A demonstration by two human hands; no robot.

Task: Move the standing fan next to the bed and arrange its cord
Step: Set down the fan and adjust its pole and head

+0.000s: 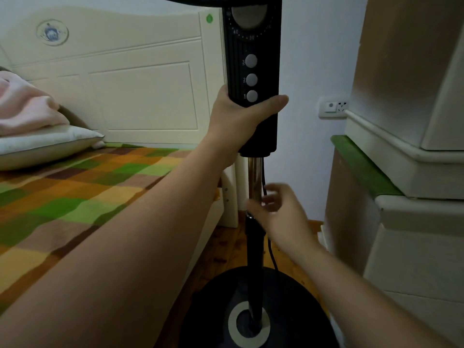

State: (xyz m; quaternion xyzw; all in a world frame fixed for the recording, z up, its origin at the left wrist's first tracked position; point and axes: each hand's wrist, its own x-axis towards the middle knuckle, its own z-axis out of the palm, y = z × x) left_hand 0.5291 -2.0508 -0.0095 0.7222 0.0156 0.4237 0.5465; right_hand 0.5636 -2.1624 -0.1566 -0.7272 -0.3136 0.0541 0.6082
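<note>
The bed (88,197) filled my left side, its checked cover running up to the cream headboard (125,71), with a pillow (50,146) and a pink blanket (27,109) at the far corner. On my right stood cream, green-edged furniture (414,177), stacked high.

Between them, on the wooden floor (221,249) just beside the bed's edge, stood the standing fan (251,46). It was upright, so its long axis ran straight up and down in front of me. Its round dark base (288,310) sat near my feet, partly cut off by the lower edge of the view. The fan head was cut off at the top, with only the rim of its guard showing.

My left grip (241,119) was clenched round the black control column, just under the button marked 1, thumb across the front. Below it the chrome pole (254,182) dropped to the base, and the black cord (272,257) hung close along the pole's right side.

My right grip (281,212) was the nearer one to that cord. It hovered right at the pole, fingers loose and spread, grasping nothing I could make out. It was blurred, so whether a fingertip touched cord or pole I could not tell.

The cord lay straight ahead of it and ran downward. I judged that arranging it meant taking it there and following it down. Its plug and far end were hidden. A wall socket (332,106) showed beyond, to the right of the column.
</note>
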